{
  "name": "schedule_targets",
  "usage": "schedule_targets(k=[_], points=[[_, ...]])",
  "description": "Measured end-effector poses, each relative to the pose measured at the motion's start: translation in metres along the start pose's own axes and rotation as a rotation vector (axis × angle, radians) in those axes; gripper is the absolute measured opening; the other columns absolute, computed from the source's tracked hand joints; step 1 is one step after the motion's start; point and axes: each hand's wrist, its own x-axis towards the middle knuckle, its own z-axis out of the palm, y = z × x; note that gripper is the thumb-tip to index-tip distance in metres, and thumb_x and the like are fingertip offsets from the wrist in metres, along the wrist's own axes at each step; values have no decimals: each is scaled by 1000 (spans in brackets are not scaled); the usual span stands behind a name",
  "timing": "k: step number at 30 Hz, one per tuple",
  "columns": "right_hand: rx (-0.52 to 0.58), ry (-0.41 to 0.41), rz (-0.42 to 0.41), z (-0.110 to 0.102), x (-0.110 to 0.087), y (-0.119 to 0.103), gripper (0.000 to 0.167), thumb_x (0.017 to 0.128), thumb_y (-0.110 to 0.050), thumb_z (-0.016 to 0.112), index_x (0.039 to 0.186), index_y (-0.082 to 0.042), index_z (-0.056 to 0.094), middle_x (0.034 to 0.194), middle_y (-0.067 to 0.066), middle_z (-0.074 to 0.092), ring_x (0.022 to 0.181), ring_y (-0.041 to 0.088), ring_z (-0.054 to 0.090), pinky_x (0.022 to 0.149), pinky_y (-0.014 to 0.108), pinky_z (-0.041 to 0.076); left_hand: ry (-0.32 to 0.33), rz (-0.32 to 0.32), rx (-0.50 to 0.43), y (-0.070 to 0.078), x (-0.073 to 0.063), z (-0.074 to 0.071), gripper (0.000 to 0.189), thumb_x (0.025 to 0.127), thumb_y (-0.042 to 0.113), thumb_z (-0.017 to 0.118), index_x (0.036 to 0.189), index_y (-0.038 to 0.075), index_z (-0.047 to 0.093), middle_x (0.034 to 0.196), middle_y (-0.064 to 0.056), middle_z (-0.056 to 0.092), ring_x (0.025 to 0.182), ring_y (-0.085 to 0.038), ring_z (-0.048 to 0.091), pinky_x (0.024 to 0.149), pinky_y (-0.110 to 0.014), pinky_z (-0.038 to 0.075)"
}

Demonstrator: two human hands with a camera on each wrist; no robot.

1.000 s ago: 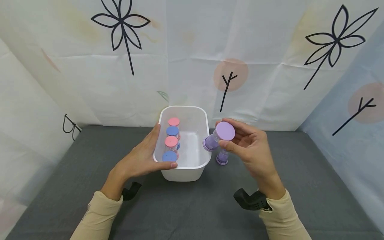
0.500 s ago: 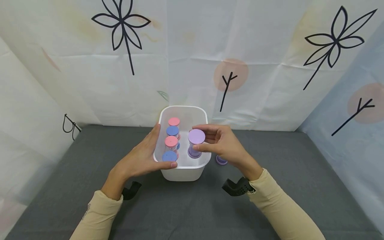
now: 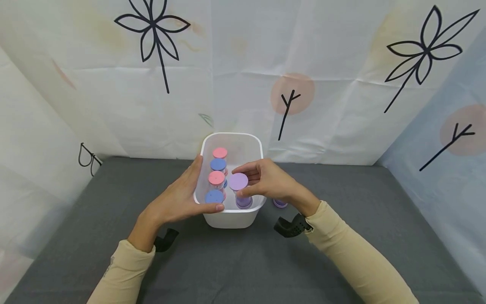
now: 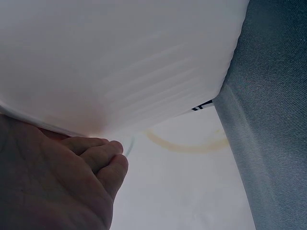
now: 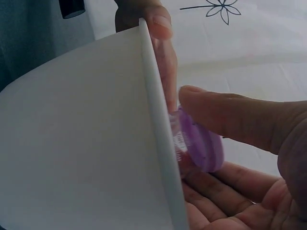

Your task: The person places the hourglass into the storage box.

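A white plastic bin stands on the grey cloth. My left hand holds its near left corner, thumb along the front rim and fingers along the outer left wall; the left wrist view shows those fingers at the rim. Inside, several sand timers with pink and blue caps form a row down the left side. Thumb and fingers of my right hand pinch a purple sand timer by its upper end, slightly tilted, inside the bin beside that row. Its purple cap shows past the rim in the right wrist view.
Another purple sand timer stands on the cloth right of the bin, mostly hidden by my right hand. The grey cloth covers the table. Behind it hangs a white printed backdrop, with side panels left and right.
My right hand has carried the purple sand timer left from beside the bin, over the right rim, and down into it toward the coloured row. The left hand has stayed at the corner.
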Motion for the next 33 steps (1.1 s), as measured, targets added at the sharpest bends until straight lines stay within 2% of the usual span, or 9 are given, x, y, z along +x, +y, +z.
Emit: schedule_targets(k=[6,9,13,18,25,29,33], points=[[-18,-84,53,2,8,-4,52,79,6,81,128,10,64,107,13,74,97,21,72,88,33,56,-4,-6,12,-1,-1,0,134,73,70,79,163,25,-10,169,1,4,152,-23,17,112,-60,31],[-32,-145,43,5,12,-5,49,79,7,81,125,10,65,102,10,74,90,17,71,84,31,56,-11,-7,24,-1,-1,-1,134,74,70,79,163,23,-11,170,0,1,153,-25,15,113,-60,29],[-115,-206,5,9,18,-3,42,78,7,81,119,9,70,92,6,74,80,11,67,79,27,55,-12,8,28,-1,-1,-1,134,75,69,79,163,22,-11,170,0,0,153,-24,13,114,-59,28],[-265,-216,-1,11,22,-3,38,75,4,84,112,5,74,82,0,72,71,8,60,70,23,50,2,29,17,-2,0,-1,134,75,68,80,163,21,-9,170,0,2,153,-21,13,115,-56,28],[-424,-219,27,13,24,-6,38,75,0,85,111,3,75,90,-1,74,76,7,62,73,23,51,-15,24,17,-1,1,-2,133,76,67,79,163,22,-11,170,0,1,153,-23,14,115,-58,28],[-485,-209,47,15,25,-8,38,74,-3,85,111,3,76,91,-1,74,79,8,63,76,23,51,-17,27,14,-1,1,-2,133,77,65,79,162,21,-11,170,0,0,153,-23,14,115,-58,28],[-492,-208,65,17,27,-8,37,73,-2,85,109,3,76,88,-2,74,76,8,61,73,23,50,-13,27,14,-1,0,-2,133,76,66,79,163,21,-11,170,0,0,153,-22,13,115,-57,27]])
